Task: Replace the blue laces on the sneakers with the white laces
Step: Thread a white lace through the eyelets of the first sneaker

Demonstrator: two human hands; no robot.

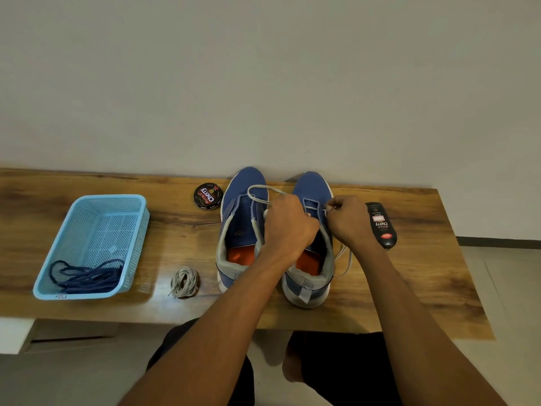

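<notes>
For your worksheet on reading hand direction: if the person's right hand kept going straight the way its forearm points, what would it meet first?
Probably the toe of the right sneaker. The right hand pinches the white lace over that shoe, aimed up and leftward; beyond the toe lies the wall. Depth is unclear.

Bare wooden bench top [181,238] lies open at centre left, between the blue basket [73,218] and the left sneaker [240,230]; only the polish tin [208,196] and coiled white lace [184,282] interrupt it. At right, the shoe-polish bottle [380,225] crowds the right sneaker [313,259].
</notes>
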